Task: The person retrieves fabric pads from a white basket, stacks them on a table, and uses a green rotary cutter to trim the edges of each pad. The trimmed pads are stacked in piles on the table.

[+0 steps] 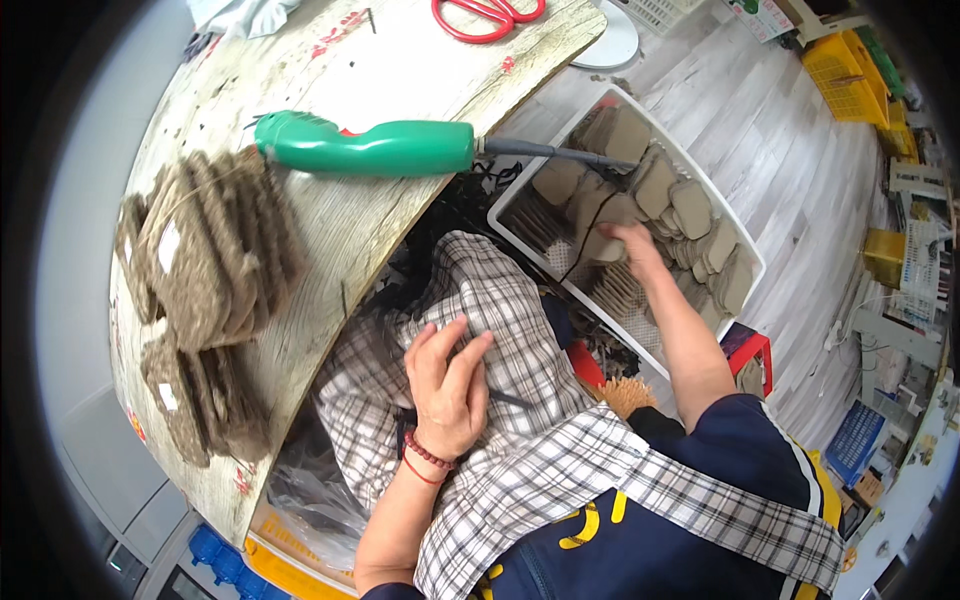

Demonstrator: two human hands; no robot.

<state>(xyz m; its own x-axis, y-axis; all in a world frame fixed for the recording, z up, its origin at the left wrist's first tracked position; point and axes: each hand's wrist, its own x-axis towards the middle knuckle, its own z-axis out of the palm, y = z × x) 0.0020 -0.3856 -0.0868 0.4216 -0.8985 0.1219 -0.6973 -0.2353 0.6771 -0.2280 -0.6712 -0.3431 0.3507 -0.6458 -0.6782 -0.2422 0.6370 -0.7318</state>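
Several tan pads (655, 188) surround the right grip (640, 248) inside a white bin (757, 266).

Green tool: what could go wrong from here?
1. The green tool's rod juts past the table edge and, in this view, over the bin; the right hand, reaching in there, might catch it, though one view can't settle the height gap.
2. A bump could tip or roll the tool off.
3. Pads in the bin lean on one another, so disturbing one may make others slump.
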